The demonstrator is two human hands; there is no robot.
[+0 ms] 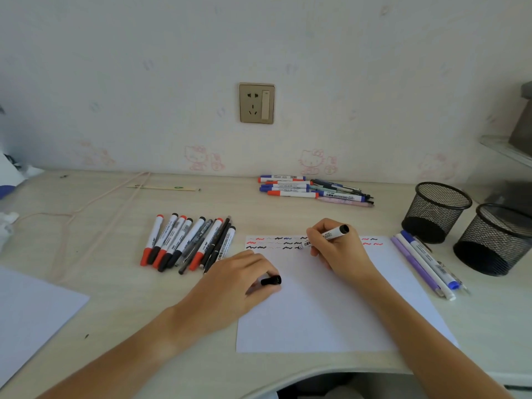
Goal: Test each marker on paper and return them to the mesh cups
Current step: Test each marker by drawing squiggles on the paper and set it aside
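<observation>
My right hand [334, 249] grips a white marker with a black end [331, 235], its tip touching the white paper [316, 312] among rows of red, black and blue squiggles near the top edge. My left hand [241, 280] rests on the paper's left side and pinches the marker's black cap [271, 280]. A row of several red- and black-capped markers [187, 243] lies left of the paper. Another pile of markers and pens [313, 190] sits at the back by the wall. Two black mesh cups [436, 211] [495, 240] stand at the right.
Three pens, purple, white and blue-capped [426, 263], lie between the paper and the cups. A second sheet [28, 312] lies at the left front. A pink cord [86, 214] and a thin stick [164, 188] lie at the back left. The desk edge curves inward at the front.
</observation>
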